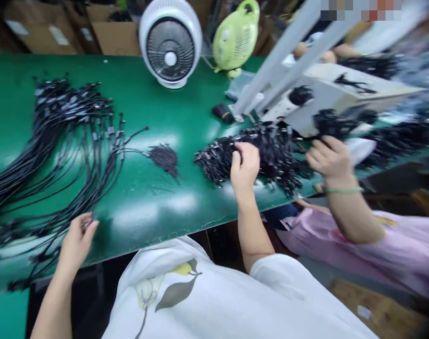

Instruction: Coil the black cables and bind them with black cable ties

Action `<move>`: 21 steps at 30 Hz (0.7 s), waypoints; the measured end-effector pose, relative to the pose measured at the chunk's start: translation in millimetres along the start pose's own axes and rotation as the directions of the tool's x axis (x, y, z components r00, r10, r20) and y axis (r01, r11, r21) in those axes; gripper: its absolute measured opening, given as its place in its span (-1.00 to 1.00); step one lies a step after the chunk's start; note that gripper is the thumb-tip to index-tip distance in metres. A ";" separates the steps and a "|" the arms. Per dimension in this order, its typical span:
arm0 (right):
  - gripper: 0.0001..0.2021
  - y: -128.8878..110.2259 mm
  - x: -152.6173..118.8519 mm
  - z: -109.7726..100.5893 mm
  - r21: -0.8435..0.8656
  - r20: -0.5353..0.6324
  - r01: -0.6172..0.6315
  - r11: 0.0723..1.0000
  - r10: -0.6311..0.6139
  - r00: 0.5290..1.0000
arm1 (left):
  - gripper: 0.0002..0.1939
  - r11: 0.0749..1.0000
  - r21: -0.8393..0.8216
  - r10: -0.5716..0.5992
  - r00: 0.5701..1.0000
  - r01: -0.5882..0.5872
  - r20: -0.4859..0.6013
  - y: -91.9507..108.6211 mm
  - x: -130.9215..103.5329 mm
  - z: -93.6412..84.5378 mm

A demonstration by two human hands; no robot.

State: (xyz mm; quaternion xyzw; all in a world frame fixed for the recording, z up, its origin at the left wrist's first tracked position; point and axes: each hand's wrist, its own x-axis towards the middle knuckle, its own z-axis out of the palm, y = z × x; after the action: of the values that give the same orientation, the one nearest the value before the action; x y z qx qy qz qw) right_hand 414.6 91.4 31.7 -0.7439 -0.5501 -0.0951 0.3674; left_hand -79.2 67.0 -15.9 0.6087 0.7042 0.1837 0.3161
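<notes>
At the left, long black cables (46,136) with pale tags near their ends lie across the green table. My left hand (76,241) is at the table's front edge, with thumb and fingers closed on one black cable of the looser strands. My right hand (246,165) rests at a dense pile of short black cables (278,155) with small metal ends. Its fingers are curled into the pile, and whatever is between them is hidden. Between my hands lies a small heap of thin black ties (164,159), with a cable end touching it.
A white fan (170,47) and a green fan (235,37) stand at the back. Grey posts (281,56) rise beside a white box (334,89). To my right, a co-worker's hand (329,157) works near more black cables. The green table's (147,212) front edge is close to my body.
</notes>
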 end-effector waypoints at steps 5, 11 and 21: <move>-0.55 -151.7 -76.4 72.8 0.656 0.421 0.362 0.663 -0.719 0.553 | -0.42 0.934 -0.353 -0.021 0.995 0.054 0.097 57.5 -27.9 -29.1; -0.68 -286.6 -47.3 150.9 0.708 0.447 0.463 0.534 -0.846 0.292 | -0.45 0.812 -0.578 -0.022 0.994 0.083 0.112 65.7 -75.7 -73.2; -0.88 -312.2 -32.1 189.0 0.692 0.298 0.648 0.319 -0.943 0.146 | -0.34 0.602 -0.746 -0.357 0.931 0.286 0.069 19.7 -148.1 -106.0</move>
State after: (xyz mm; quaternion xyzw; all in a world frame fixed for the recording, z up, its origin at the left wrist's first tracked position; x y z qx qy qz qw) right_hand 75.5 229.5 17.7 -0.1999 -0.9584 0.1105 0.1712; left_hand -126.7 -60.0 107.2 0.2802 0.6777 0.4216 0.5334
